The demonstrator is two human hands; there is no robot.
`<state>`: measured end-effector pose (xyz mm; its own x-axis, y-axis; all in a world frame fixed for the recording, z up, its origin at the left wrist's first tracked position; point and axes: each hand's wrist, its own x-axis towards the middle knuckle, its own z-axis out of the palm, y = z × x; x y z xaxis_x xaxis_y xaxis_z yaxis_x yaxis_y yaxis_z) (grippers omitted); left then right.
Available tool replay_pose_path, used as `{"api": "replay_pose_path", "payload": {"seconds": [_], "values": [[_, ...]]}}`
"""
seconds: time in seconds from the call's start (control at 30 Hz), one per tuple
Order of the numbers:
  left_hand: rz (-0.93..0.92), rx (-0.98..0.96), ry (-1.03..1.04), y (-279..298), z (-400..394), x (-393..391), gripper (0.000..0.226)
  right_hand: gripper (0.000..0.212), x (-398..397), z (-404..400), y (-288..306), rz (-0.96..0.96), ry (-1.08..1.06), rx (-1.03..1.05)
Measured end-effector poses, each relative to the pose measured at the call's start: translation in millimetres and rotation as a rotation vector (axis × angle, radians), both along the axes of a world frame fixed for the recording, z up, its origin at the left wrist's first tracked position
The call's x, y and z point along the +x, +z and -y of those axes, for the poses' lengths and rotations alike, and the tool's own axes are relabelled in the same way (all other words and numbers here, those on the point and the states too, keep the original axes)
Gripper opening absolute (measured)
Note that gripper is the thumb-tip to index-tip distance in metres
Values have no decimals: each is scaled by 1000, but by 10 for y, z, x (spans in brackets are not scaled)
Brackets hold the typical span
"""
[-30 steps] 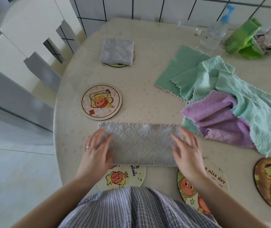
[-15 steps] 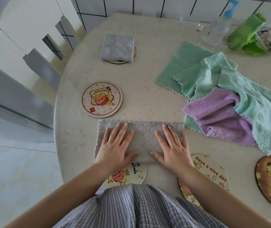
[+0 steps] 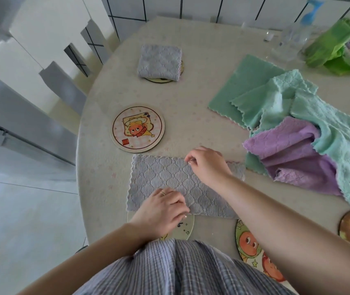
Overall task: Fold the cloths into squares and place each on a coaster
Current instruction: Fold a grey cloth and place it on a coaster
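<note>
Left hand (image 3: 165,209) pinches the near edge of the grey cloth (image 3: 169,179) lying on the surface (image 3: 201,99); right hand (image 3: 206,165) has its grip clamped on the far edge

head cam — one view only | worn high, looks forward and steeply down | close over table (image 3: 191,50) near edge — wide-angle, bent edges

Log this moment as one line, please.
stage: folding | grey cloth half-folded strip | left hand near edge | right hand far edge | one folded cloth on coaster
</note>
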<state>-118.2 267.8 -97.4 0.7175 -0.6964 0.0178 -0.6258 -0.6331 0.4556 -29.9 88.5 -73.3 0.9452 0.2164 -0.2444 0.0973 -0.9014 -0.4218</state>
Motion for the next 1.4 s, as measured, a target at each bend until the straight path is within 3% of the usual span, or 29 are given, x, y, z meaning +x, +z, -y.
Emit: {"api": "replay_pose_path", "payload": {"seconds": [0.43,0.57,0.77,0.83,0.93,1.03,1.17,1.27,1.4], "values": [[-15,-25,110,-52,23,-7,15,14,247,-121,-10,-135,79,-272],[-4,-46,152,36,-3,-3,11,8,225,20,130,-272,-9,-53],[-59,-263,372,316,-203,41,7,10,82,326,538,-216,-175,348],[-198,-416,541,431,-195,36,8,9,-4,384,648,-209,-217,411],[-589,-697,800,579,-79,85,13,6,-165,380,689,-220,-326,540],[-923,-937,892,667,28,128,16,15,-340,326,659,-249,-427,608],[-986,-806,789,688,59,158,33,46,-512,296,586,-309,-413,658],[-910,-745,699,729,32,310,58,52,-568,320,623,-226,-355,738],[-831,-704,570,703,-26,582,63,62,-547,327,594,-172,-373,756]]}}
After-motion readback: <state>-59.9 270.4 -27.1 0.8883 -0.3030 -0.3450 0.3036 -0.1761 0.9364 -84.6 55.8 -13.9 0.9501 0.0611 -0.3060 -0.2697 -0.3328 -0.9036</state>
